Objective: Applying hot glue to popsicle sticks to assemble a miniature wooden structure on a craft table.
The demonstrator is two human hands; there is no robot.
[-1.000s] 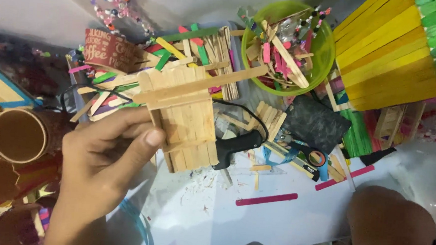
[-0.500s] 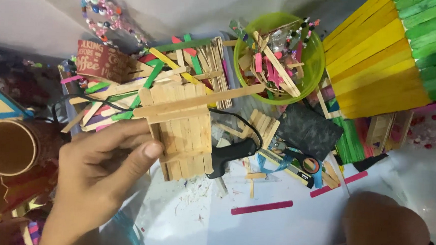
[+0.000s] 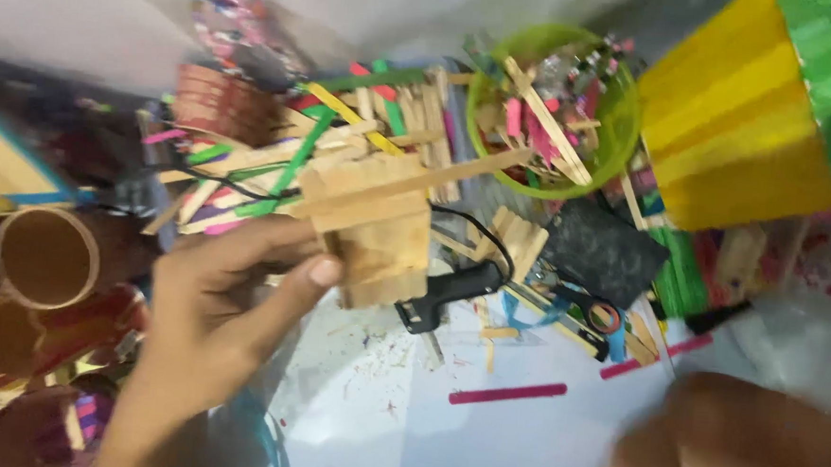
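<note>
Nearest, the right hand (image 3: 736, 445) is a blur at the lower edge, its grip impossible to judge. Beyond it, the left hand (image 3: 227, 309) pinches a plain wooden stick panel (image 3: 378, 232) above the white desk (image 3: 424, 423), where a pink stick (image 3: 507, 394) and black glue gun (image 3: 445, 297) lie. Farther back, a green bowl (image 3: 620, 130) holds sticks; the heap behind is smeared.

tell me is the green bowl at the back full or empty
Full. The green bowl holds a heap of plain and pink craft sticks, some poking past its rim. What lies underneath them cannot be told.
</note>
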